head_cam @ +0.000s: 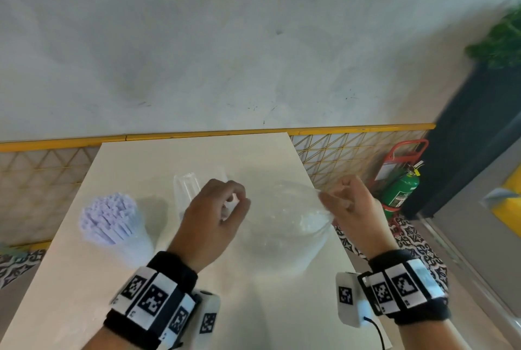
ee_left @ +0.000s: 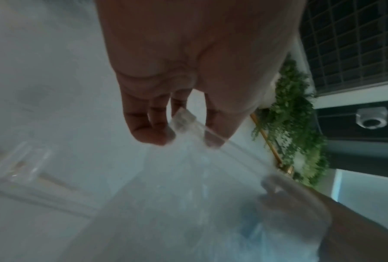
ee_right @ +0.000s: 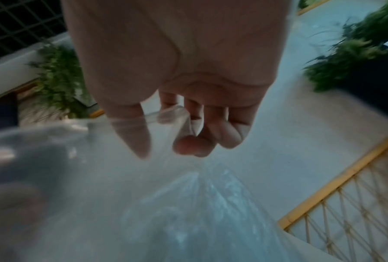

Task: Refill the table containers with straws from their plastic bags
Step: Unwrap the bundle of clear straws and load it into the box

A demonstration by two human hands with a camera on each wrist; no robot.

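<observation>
A clear plastic bag (head_cam: 282,217) hangs stretched between both hands above the white table (head_cam: 127,158); whitish content shows blurred inside it. My left hand (head_cam: 225,206) pinches its left edge, seen in the left wrist view as the bag's edge (ee_left: 184,122) between thumb and fingers (ee_left: 150,133). My right hand (head_cam: 342,197) pinches the bag's right edge (ee_right: 172,115). A container (head_cam: 112,220) packed with pale purple straws stands at the table's left. An empty clear container (head_cam: 187,189) stands behind my left hand, partly hidden by it.
The table's far edge meets a yellow-railed mesh fence (head_cam: 352,149). A green fire extinguisher (head_cam: 400,189) in a red stand sits on the floor to the right. A dark planter with green plants (head_cam: 501,45) is at far right.
</observation>
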